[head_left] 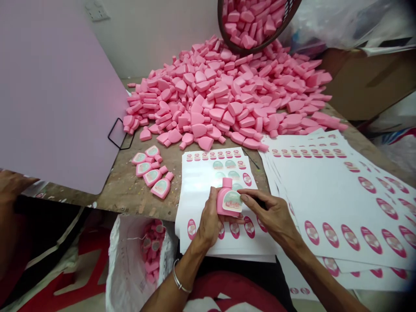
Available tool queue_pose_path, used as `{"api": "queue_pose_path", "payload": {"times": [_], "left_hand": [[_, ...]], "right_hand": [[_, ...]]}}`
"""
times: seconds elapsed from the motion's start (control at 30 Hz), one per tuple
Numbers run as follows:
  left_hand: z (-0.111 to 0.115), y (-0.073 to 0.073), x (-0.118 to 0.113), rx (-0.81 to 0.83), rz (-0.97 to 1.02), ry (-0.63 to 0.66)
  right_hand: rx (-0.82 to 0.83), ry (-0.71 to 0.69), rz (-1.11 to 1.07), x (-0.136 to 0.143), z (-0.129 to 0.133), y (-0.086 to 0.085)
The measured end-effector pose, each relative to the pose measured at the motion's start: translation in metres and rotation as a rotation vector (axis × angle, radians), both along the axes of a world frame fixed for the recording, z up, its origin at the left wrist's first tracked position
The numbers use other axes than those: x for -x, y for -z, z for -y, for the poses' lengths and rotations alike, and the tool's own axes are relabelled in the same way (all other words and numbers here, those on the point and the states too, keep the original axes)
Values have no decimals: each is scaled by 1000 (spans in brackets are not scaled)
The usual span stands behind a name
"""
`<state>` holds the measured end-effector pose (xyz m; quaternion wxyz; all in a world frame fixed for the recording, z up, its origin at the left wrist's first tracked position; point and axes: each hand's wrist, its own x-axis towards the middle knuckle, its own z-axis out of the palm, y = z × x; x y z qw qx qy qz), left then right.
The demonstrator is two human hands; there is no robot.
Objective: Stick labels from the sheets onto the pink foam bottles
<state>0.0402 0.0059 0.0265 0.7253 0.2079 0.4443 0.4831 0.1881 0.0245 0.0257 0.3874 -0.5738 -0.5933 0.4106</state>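
Note:
A small pink bottle (224, 196) stands upright in my left hand (209, 219), gripped between thumb and fingers. On its front is a pale green and cream label (232, 201). My right hand (271, 212) pinches the label's upper right edge with thumb and forefinger. Beneath both hands lies a stack of sticker sheets (198, 186) with green arched labels and pink oval ones. Left of the sheets, several labelled pink bottles (161, 186) rest in a slanting row on the wooden table (130, 197).
A large heap of unlabelled pink bottles (208, 95) covers the table's back, under a tipped brown basket (238, 48). More sticker sheets (318, 195) lie at right. A white sack (125, 260) holding bottles stands below the front edge. A pale board (58, 86) and another person's arm (9, 203) are at left.

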Motion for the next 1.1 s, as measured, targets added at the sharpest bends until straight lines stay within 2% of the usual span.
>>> {"api": "queue_pose_path", "payload": {"times": [0.33, 0.57, 0.67, 0.77, 0.8, 0.87, 1.0, 1.07, 1.1], "left_hand": [[-1, 4, -1, -48, -33, 14], [0, -1, 1, -39, -50, 67], [1, -3, 3, -163, -70, 73], [2, -6, 4, -242, -78, 84], [3, -8, 5, -239, -70, 92], [4, -12, 5, -219, -62, 137], [10, -19, 12, -190, -131, 285], [14, -16, 25, -174, -194, 288], [15, -13, 35, -167, -260, 248]], "right_hand": [[-34, -5, 13, 3, 0, -1], [-117, -16, 53, 6, 1, -3], [-251, -44, 189, 1, -2, -1], [-368, 31, 439, -5, -8, -1], [-357, 62, 466, -6, -10, -2], [-251, 50, 376, -2, -13, -4], [22, -121, 96, 17, -18, -2], [64, -148, 77, 24, -30, 2], [65, -150, 97, 26, -40, 4]]}}
